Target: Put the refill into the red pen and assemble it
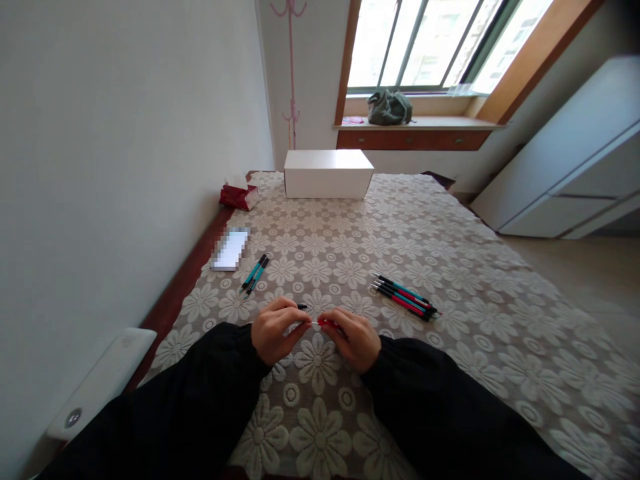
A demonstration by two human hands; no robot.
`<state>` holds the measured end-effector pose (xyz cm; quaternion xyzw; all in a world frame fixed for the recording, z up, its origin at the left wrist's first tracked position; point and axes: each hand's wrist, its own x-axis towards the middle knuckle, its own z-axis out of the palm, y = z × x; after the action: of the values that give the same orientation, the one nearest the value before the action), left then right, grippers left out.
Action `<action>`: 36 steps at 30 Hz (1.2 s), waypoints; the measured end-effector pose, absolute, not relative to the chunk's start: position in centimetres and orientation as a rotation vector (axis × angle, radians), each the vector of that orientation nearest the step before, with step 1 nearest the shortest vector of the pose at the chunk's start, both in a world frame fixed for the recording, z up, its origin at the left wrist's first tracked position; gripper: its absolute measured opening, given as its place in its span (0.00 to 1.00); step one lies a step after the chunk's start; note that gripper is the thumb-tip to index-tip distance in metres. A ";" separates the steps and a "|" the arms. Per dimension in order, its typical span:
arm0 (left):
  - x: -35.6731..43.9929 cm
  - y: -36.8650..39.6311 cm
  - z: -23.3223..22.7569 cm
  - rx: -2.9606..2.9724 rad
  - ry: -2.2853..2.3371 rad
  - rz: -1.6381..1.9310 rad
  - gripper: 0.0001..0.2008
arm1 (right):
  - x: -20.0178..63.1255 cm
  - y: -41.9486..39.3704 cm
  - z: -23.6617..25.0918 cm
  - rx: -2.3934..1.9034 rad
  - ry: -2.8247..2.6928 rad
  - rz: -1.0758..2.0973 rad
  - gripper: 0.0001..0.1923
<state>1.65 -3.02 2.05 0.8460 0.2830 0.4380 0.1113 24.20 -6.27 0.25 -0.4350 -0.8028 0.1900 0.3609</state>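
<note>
Both my hands meet close together over the patterned tablecloth. My right hand [353, 337] is closed on a red pen barrel [327, 323], mostly covered by the fingers. My left hand [280, 330] pinches a thin whitish rod [315, 323] that reaches to the barrel's left end; whether it sits inside the barrel is hidden. A small black pen part [302, 306] shows just past my left fingers, and I cannot tell if it is held. Several teal and red pens [403, 298] with black grips lie to the right. Teal-and-black pen pieces [255, 275] lie to the left.
A blurred-out phone-like rectangle [231, 249] lies at the left. Beyond it are a red tissue pack [239, 197] and a white box [327, 180] at the table's far end. A white device [103, 383] stands along the left wall. The flowered tablecloth [320, 433] covers the table.
</note>
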 end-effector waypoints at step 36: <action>1.5 -3.2 2.4 2.213 0.846 1.275 0.13 | 24.3 -6.2 0.4 -1.001 -1.981 0.630 0.08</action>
<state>1.53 -3.24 2.44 0.8018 0.3064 0.4618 0.2236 24.25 -6.15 0.44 -0.3967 -0.7850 0.2495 0.4051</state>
